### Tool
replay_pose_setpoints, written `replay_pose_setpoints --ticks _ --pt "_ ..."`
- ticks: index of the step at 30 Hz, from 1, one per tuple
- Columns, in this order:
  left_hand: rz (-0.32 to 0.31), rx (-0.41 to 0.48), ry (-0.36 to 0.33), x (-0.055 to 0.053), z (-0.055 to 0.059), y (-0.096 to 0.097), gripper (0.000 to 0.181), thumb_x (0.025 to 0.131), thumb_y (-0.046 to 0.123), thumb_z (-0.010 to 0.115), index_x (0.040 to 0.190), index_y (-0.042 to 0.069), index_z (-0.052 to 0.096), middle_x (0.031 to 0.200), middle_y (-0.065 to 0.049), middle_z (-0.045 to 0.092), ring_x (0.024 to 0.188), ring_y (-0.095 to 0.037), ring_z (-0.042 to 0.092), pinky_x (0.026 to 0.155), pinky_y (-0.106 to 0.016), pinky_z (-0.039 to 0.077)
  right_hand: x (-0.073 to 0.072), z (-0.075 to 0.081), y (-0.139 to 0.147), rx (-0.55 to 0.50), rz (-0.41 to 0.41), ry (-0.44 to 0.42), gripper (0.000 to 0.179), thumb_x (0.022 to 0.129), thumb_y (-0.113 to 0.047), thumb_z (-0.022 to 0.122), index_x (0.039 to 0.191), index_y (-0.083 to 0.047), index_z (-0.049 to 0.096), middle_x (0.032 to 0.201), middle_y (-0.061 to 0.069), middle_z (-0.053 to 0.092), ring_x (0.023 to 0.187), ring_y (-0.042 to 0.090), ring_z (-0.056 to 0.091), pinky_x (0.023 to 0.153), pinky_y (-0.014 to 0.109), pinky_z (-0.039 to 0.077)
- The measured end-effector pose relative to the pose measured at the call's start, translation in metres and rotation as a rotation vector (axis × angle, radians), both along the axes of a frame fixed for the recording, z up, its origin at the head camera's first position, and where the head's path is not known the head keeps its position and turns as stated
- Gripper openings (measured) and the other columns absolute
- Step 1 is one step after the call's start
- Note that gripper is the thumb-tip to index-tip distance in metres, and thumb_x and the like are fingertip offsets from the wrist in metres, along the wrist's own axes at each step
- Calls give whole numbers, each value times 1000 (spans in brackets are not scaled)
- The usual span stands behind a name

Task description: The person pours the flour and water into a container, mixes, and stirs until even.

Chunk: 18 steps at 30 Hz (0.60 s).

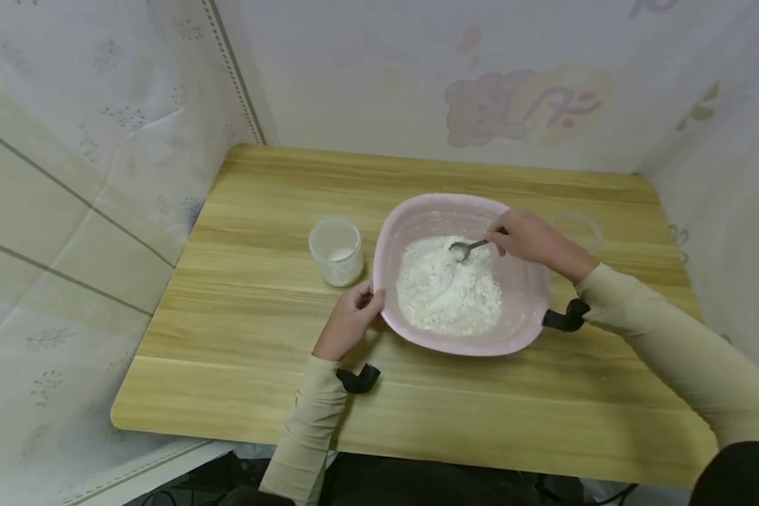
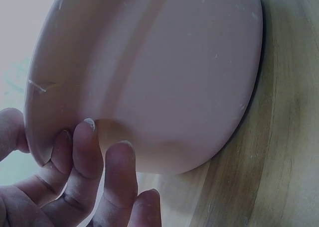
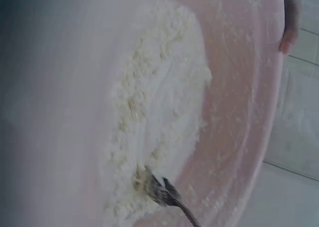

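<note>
A pink basin (image 1: 522,302) stands on the table with a white, lumpy flour-like mix (image 1: 445,299) spread over its bottom. My left hand (image 1: 348,320) grips the basin's left rim; in the left wrist view the thumb is on one side and the curled fingers (image 2: 87,152) on the outer wall. Reaching over the far right side, my right hand (image 1: 531,242) pinches the handle of a metal spoon (image 1: 460,251). The spoon's bowl touches the mix, and some clings to its tip in the right wrist view.
To the left of the basin stands a clear cup (image 1: 336,249) with white powder in it. A transparent round lid (image 1: 593,225) lies behind my right forearm. The wooden table (image 1: 240,316) meets patterned wall coverings at the back and sides.
</note>
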State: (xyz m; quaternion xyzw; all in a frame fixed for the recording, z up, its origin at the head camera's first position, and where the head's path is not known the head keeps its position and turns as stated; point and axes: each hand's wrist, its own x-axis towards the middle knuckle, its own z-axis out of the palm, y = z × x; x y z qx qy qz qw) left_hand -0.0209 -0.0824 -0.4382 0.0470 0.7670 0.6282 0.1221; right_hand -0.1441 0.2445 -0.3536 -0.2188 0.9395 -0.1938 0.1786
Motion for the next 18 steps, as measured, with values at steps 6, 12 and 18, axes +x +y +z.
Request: replay_pose_setpoints --ticks 6,12,18 --pt "5 15 -3 0 0 -1 34 108 28 53 113 -3 67 102 -21 75 87 -12 67 85 -29 55 -7 -4 -16 -35 82 6 39 109 -19 53 74 -13 70 63 8 62 52 13 37 59 30 39" --pt "11 -3 4 -1 1 -1 33 107 29 54 108 -2 67 99 -19 75 86 -13 66 82 -25 53 11 -6 -31 -88 269 2 24 106 -14 59 98 -8 82 70 9 70 53 9 39 62 27 41" --pt "3 -5 0 -1 1 1 33 107 29 54 105 -1 67 95 -17 74 84 -13 65 81 -23 52 39 -3 -26 37 364 -48 20 104 -18 63 107 -9 81 99 6 79 77 8 62 72 30 53"
